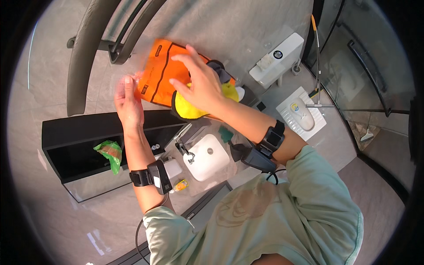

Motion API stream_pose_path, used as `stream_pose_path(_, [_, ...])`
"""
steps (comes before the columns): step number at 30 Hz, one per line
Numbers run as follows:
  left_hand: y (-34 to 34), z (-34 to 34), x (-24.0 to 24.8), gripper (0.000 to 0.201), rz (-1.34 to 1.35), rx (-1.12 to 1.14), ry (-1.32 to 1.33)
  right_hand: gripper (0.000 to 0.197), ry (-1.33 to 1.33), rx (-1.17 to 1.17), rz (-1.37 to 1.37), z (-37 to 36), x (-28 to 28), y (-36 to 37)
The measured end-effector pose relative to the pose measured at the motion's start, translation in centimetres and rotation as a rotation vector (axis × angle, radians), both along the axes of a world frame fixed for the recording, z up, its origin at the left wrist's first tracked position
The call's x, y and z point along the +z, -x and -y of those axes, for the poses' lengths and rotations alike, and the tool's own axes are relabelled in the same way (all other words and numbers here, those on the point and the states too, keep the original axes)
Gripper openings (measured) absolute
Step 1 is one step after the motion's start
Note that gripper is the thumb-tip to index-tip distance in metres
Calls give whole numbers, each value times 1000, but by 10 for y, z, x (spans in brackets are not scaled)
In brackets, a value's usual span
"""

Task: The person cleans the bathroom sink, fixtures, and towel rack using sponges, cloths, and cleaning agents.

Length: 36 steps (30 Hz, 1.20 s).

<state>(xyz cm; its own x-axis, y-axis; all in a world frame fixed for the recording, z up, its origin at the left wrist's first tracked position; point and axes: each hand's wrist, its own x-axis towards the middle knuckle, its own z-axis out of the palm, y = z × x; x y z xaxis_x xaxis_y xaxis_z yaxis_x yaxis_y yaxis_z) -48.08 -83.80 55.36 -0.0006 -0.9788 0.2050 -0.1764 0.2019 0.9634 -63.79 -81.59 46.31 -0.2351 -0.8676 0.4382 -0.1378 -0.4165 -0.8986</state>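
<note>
An orange flat bag (160,73) with dark lines and print is spread out ahead of me, tilted. My left hand (129,106) pinches its crumpled, see-through left corner between thumb and fingers. In front of the bag's right part is my right hand (201,84), its fingers apart and nothing in them. Beneath that hand, a yellow cloth (187,108) with a dark edge shows partly. Dark grey cloth (216,68) sticks out beside the bag; my hand and forearm hide how these cloths hang or rest.
Below my arms are a white washbasin (207,159) with a tap (185,150) and a yellow bottle (181,185). A black open cabinet (66,154) at left holds a green plastic bag (110,154). A squat toilet (301,114), cistern (278,59) and glass door (366,57) stand right.
</note>
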Motion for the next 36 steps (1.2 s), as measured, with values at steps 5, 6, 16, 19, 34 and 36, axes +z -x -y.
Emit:
stream_pose_path(5, [2, 18, 2, 19, 74, -173, -27, 45, -15, 7, -37, 9, 5, 4])
stream_pose_path(6, [-2, 22, 2, 19, 77, -170, -23, 46, -36, 44, -41, 7, 6, 3])
stream_pose_path(16, [-20, 53, -14, 15, -60, 106, -28, 50, 19, 30, -100, 12, -14, 2])
stream_pose_path(19, [-17, 58, -23, 15, 10, 212, 21, 50, -60, 70, -97, 8, -19, 10])
stream_pose_path(34, [-9, 43, -56, 22, 50, 201, 82, 22, -854, -239, 972, -36, -168, 160])
stream_pose_path(36, [-10, 42, -61, 20, 85, 191, 51, 24, -805, -180, 1268, -64, -209, 204])
